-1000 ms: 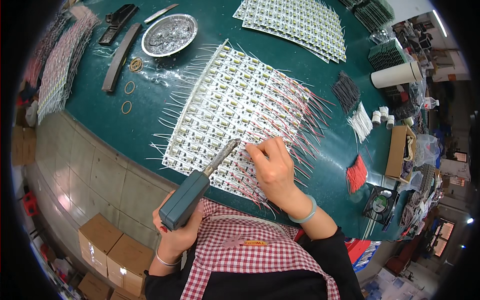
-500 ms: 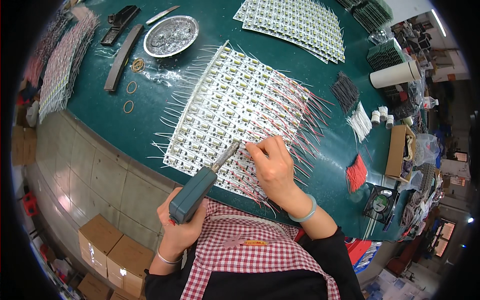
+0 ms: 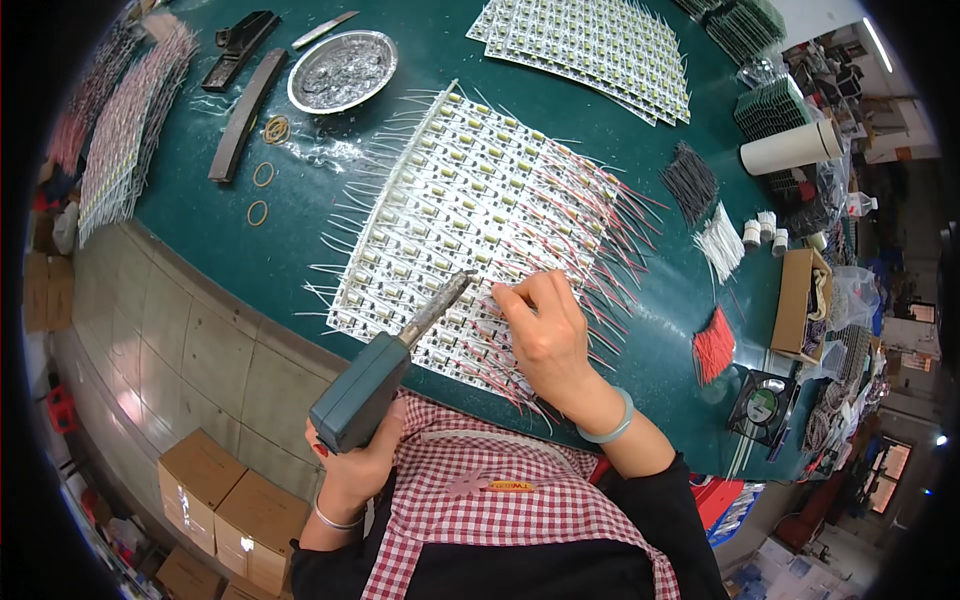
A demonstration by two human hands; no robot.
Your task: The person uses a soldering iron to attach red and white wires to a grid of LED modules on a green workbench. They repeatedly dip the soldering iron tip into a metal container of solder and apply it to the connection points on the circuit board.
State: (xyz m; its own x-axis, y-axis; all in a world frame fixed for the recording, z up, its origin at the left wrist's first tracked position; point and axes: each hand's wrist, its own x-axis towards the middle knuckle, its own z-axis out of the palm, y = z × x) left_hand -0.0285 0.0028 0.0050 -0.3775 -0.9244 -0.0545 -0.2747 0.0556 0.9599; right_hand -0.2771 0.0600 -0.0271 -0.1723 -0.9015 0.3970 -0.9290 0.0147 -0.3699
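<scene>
My left hand [image 3: 362,462] is wrapped round the dark green handle of a soldering gun [image 3: 360,392]. Its metal tip points up and right over a white panel of small circuit boards [image 3: 425,215], close to the fingers of my right hand. My right hand [image 3: 548,335] is closed in a pinch above the panel's lower middle. What lies between its fingertips is too small to make out, though thin red wires [image 3: 622,232] run close by. White wires stick out along the panel's left side, red ones along its right.
A metal bowl [image 3: 297,98] of silvery scraps stands at the far left near rubber bands [image 3: 262,174] and a dark bar [image 3: 240,130]. More panels [image 3: 590,50] lie at the back. Rightward are black [image 3: 690,183], white [image 3: 718,245] and red wire bundles [image 3: 713,347], plus a small fan [image 3: 760,405].
The soldering gun has drawn back toward the lower left with my left hand, its tip shifting slightly away from my right fingers. My right hand has hardly moved.
</scene>
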